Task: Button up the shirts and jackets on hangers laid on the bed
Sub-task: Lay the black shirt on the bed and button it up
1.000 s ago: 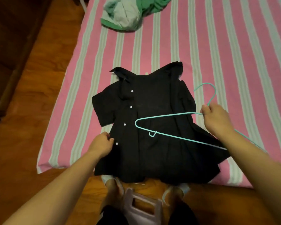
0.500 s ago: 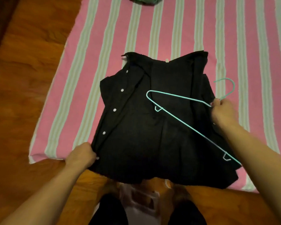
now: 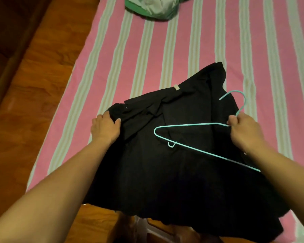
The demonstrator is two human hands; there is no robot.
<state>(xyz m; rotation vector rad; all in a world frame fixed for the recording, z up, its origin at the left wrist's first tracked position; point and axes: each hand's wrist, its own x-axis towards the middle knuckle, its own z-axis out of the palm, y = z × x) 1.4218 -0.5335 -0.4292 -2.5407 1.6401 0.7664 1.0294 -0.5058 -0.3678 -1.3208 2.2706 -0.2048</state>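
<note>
The black short-sleeved fabric shirt lies spread near the foot of the pink-and-pale-striped bed, its hem hanging over the edge. The left hand grips a fold of cloth at the shirt's left side, fingers curled round it. The right hand pinches the thin turquoise wire hanger at its neck, holding it above the cloth. This looks like the hanging step, buttoning not begun; next the hanger's shoulder must slip inside the opened front.

Head view looks steeply down, close over the bed edge.
</note>
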